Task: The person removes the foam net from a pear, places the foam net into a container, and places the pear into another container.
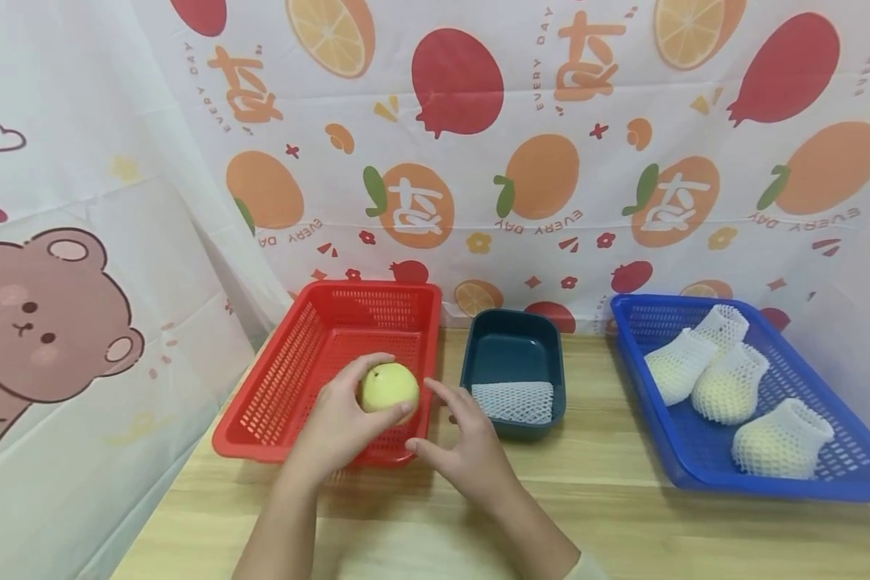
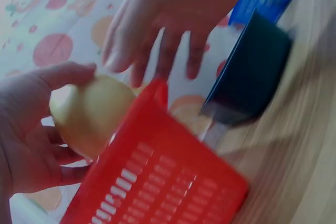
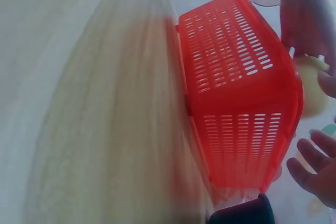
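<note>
My left hand (image 1: 337, 427) holds a round yellow-green fruit (image 1: 390, 392), thumb on the near side and fingers round the far side. The fruit is over the right front part of a red plastic basket (image 1: 257, 453), and a small dark stem end shows on its top. To its right is my right hand (image 1: 474, 455), fingers spread and holding nothing, apart from the fruit by the basket's right rim. In the left wrist view the fruit (image 2: 92, 114) overlaps the basket's rim. The right wrist view shows the basket (image 3: 241, 93) from its outer side.
A dark teal tub (image 1: 518, 352) right of the red basket holds a flat white foam net (image 1: 515, 401). Farther right, a blue basket (image 1: 685, 477) contains several pale fruits in white foam nets (image 1: 728, 383). A printed curtain (image 1: 471, 201) hangs behind the wooden table (image 1: 594, 507).
</note>
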{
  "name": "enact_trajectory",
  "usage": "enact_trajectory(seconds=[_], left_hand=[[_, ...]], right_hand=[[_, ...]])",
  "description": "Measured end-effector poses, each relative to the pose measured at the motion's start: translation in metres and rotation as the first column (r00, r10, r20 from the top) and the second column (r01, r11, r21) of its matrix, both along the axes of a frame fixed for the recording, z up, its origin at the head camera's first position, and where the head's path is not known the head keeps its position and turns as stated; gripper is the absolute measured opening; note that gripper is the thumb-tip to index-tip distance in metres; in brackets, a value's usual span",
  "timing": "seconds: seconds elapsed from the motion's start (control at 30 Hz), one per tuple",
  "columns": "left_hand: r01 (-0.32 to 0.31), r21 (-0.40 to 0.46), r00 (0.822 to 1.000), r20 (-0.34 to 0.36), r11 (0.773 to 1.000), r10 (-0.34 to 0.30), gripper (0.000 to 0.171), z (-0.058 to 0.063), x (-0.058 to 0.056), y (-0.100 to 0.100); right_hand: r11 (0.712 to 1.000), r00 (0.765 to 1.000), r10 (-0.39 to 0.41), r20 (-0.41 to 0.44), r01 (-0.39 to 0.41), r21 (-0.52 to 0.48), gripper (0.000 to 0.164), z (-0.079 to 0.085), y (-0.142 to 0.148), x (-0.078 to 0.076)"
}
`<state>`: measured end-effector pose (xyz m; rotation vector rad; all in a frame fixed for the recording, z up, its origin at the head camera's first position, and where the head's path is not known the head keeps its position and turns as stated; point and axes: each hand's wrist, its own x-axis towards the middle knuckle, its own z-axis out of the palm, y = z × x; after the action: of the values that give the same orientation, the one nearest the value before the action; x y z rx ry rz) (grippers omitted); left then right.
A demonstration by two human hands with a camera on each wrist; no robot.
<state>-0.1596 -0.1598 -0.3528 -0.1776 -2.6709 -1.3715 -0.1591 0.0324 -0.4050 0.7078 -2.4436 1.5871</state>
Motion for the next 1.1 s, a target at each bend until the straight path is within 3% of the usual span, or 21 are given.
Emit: enact_trajectory(seconds=[0.2,0.47,0.57,0.7,0.83,1.1], left_hand=[[-0.049,-0.158,0.998,0.031,0.986,0.054,0.061,-0.012,-0.01,-0.012],[-0.077,-0.313,0.99,0.086,0.947,0.109,0.059,-0.023,-0.018,-0.014],[-0.08,-0.325,0.984,0.122,0.942,0.126,0.061,-0.025,-0.019,-0.013],[-0.046,-0.292,0.981,0.17,0.955,0.099,0.058,-0.026,-0.021,-0.013],[-0.008,-0.281,0.98,0.188,0.96,0.063,0.052,-0.026,-0.021,-0.014],[0.017,-0.318,0.979,0.199,0.948,0.049,0.043,-0.026,-0.022,-0.014]], right_hand=[[0.986,0.998,0.038,-0.04,-0.031,0.161,0.055,-0.006,0.001,0.0],[0.978,0.994,0.054,-0.091,-0.034,0.206,0.037,-0.011,0.0,-0.001],[0.977,0.993,0.055,-0.107,-0.032,0.21,0.036,-0.012,0.0,-0.002],[0.977,0.992,0.055,-0.114,-0.03,0.212,0.035,-0.012,-0.001,-0.003],[0.976,0.993,0.056,-0.109,-0.031,0.215,0.034,-0.012,-0.001,-0.003],[0.975,0.995,0.054,-0.089,-0.033,0.218,0.036,-0.012,-0.001,-0.003]])
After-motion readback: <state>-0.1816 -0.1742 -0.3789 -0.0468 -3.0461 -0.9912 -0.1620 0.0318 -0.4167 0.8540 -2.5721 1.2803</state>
